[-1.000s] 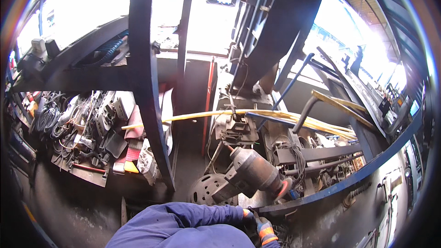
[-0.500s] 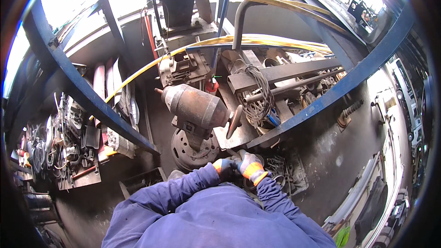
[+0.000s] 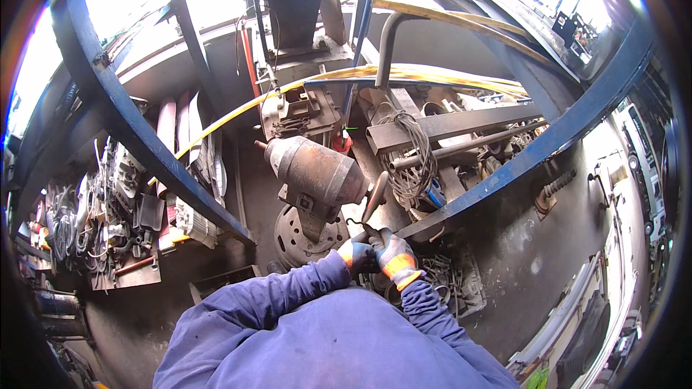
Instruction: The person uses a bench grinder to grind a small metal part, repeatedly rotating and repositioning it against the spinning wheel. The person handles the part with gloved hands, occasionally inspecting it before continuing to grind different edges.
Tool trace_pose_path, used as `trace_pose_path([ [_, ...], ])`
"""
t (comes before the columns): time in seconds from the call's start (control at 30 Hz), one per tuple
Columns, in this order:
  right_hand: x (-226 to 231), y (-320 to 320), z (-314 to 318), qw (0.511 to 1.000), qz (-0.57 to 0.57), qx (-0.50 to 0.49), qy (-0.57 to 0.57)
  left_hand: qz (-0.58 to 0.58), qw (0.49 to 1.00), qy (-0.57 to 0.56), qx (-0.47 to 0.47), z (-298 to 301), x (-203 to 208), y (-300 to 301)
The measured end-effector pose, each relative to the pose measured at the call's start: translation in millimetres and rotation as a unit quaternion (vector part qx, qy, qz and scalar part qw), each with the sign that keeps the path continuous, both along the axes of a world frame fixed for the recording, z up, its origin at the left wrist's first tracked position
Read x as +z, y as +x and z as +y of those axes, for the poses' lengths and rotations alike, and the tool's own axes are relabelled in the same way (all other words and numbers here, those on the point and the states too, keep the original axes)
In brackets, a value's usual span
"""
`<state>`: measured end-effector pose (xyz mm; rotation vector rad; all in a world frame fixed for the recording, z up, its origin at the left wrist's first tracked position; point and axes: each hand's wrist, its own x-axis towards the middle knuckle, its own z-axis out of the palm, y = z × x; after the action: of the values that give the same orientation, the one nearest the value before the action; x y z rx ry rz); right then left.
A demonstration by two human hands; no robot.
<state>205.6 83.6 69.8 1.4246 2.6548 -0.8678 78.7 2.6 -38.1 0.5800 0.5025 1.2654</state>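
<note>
Two orange-cuffed, gloved hands are meeting, the right hand (image 3: 394, 253) grasping a dark, hooked metal piece (image 3: 368, 228) near a rusty, cylindrical grinder (image 3: 317, 171), the left hand (image 3: 357, 253) hiding its grip; positioning seems underway, next calling for steadiness.

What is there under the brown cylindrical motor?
Beneath the motor, a metal post comes down to a round, perforated disc. The motor and post cover part of the disc; what lies below it is hidden.

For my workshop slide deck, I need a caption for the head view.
The gloved right hand holds a dark hooked piece, left hand alongside, near the disc of a rusty grinder.
</note>
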Motion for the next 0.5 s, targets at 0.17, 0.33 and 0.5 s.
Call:
trace_pose_path([
  [0.17,-17.9,-3.4,-8.7,0.999,0.026,-0.035,0.033,0.035,0.983,-0.162,0.072,-0.4,18.2,-0.1],
  [0.33,-26.6,-1.6,-9.6,0.998,0.039,-0.045,0.036,0.153,0.959,-0.189,0.143,-2.4,71.7,8.3],
  [0.5,-33.7,2.0,-7.9,0.995,0.063,-0.044,0.056,0.111,0.954,-0.218,0.174,-1.9,92.5,16.7],
])
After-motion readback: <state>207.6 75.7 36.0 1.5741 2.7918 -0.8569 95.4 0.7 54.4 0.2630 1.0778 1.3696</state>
